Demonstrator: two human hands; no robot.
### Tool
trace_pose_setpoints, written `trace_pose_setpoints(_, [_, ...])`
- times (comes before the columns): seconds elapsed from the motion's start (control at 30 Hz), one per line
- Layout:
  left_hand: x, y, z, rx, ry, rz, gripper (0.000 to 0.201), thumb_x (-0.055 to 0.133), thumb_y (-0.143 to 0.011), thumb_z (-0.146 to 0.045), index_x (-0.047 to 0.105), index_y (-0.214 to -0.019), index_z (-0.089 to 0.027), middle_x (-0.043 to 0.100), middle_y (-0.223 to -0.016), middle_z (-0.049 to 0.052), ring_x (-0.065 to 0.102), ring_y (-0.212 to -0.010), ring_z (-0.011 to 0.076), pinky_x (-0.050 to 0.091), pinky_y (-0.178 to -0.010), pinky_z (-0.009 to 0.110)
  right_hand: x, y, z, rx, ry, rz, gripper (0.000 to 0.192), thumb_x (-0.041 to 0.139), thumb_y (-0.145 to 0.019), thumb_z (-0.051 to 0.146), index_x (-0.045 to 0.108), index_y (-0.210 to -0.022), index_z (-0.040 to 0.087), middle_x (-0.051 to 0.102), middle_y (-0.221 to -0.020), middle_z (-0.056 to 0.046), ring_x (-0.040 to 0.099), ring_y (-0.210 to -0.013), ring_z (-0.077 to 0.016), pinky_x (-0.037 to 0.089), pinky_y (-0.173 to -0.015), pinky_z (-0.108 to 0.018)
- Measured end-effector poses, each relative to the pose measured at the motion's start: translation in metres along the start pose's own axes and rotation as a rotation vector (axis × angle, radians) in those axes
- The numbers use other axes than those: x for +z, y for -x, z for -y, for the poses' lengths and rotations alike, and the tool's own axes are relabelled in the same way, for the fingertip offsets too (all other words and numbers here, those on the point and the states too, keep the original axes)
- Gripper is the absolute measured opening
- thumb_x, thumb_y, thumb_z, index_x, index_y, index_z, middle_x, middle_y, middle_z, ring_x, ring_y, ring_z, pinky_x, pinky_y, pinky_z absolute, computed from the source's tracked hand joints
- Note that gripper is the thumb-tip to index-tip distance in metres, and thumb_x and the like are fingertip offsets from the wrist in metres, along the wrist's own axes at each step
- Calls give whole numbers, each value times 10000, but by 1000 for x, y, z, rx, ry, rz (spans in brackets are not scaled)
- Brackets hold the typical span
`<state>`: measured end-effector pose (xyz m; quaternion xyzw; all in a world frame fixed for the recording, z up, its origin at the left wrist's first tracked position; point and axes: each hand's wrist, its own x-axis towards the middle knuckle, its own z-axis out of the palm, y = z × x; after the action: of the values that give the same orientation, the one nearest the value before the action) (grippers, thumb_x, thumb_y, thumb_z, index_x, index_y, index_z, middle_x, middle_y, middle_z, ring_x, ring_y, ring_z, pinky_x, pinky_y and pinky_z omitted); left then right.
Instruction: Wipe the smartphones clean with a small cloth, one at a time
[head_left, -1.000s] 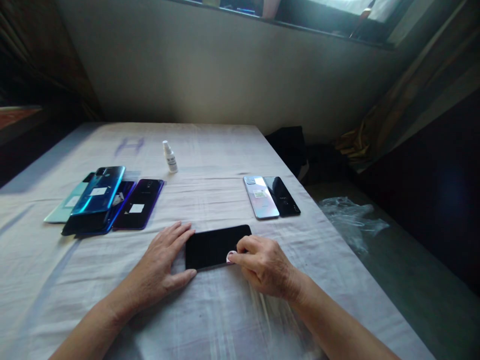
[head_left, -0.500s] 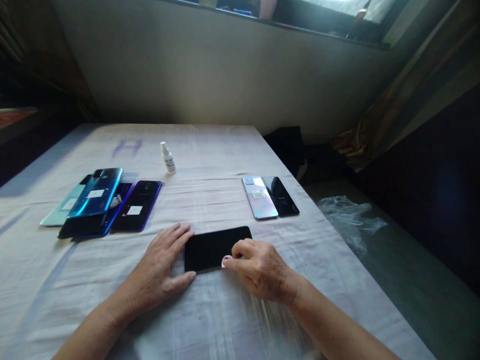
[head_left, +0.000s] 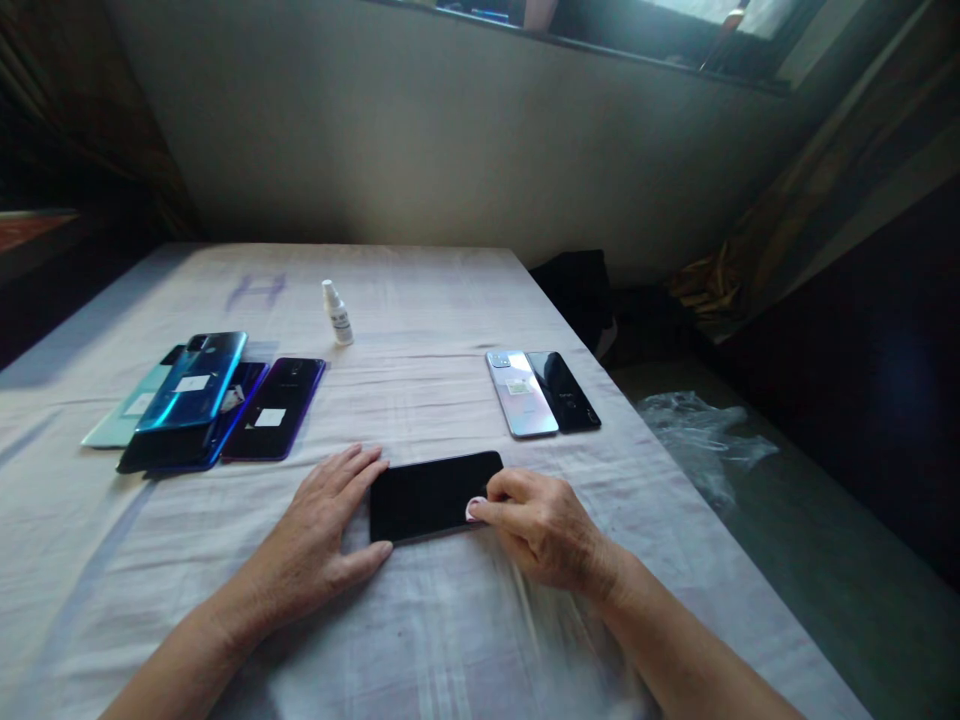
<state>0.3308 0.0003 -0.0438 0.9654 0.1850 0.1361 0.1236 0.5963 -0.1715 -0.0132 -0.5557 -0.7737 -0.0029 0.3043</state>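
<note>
phone: a black phone is laid flat, screen up, on the cloth, near the front edge, between both hands.
left hand: the left hand is spread flat on the cloth, fingers apart, with thumb and fingertips touching the phone's left end; nothing is gripped.
right hand: the right hand is curled, fingers pinched together on a small pale pad that is pressed to the phone's right end.
left group: 4 phones are overlapped, well apart from the hands.
right group: 2 phones are laid side by side.
bottle: a small white bottle is stood upright further back.
risk: the phone could be slid on the cloth if the left hand's bracing is loosened; grit under the pad could scratch the glass.
</note>
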Motion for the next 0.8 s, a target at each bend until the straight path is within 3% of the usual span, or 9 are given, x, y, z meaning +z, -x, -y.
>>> trace_pose_setpoints(0.13, [1,1,0,-1,-6,1,821,675,-843,-451,330,-1550,-216,422,-1576,130,376,-1447,363,363,-1148,549,-10,8,-15,53,-12,-61,325,492,-882,41,715,-1056,200,638,-870,-49,611,-744,-144,485,-667,-246])
trace_pose_setpoints(0.33, [0,2,0,-10,-11,-3,828,668,-862,-485,292,-1554,-229,425,-1574,135,392,-1441,353,369,-1146,530,-14,10,-12,42,-30,59,307,498,-897,63,724,-1042,211,648,-870,-42,610,-733,-142,469,-645,-242])
trace_pose_setpoints(0.63, [6,2,5,-15,9,-24,729,622,-885,-548,377,-1511,-268,424,-1581,95,378,-1449,348,335,-1163,539,3,7,-30,140,108,-116,321,513,-915,52,740,-1086,201,650,-859,-44,624,-743,-141,497,-662,-230])
trace_pose_setpoints(0.8, [2,2,6,-12,19,-3,709,621,-883,-542,402,-1505,-284,440,-1571,98,399,-1437,357,362,-1150,532,-2,14,-32,163,-5,-95,324,526,-907,57,747,-1071,227,650,-861,-32,629,-742,-126,504,-677,-220])
